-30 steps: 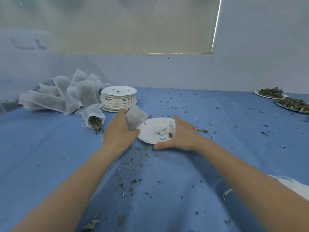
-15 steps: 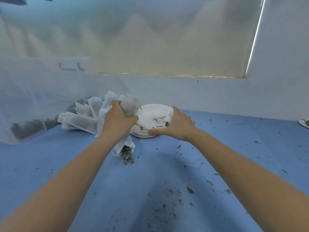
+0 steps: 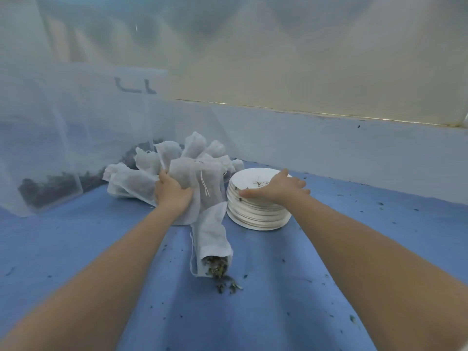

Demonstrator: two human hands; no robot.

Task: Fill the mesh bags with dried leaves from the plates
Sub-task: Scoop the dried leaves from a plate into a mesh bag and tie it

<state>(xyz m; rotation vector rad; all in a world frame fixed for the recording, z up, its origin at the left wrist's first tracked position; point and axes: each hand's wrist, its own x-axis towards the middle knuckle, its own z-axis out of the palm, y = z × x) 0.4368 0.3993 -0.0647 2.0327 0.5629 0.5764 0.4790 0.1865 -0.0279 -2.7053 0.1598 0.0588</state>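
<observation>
You have a plain blue tablecloth (image 3: pixel 278 287) flecked with dark green-grey leaf crumbs (image 3: pixel 229 287). On it, the mesh bags (image 3: pixel 187 158) are translucent white, beside a white plate stack (image 3: pixel 258 214). Left of the bags, sheer white netting (image 3: pixel 63 148) veils dark leaves.

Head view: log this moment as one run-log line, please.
left hand: grips mesh bag at bag pile | right hand: flat on plate stack | open filled bag: lying on blue cloth, leaves spilling

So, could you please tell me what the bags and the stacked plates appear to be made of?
Mesh bags: thin white woven or non-woven fabric, matte; it crumples, and dark leaves show through faintly. Stacked plates: probably paper or pulp, matte off-white, with thin edges.
</observation>
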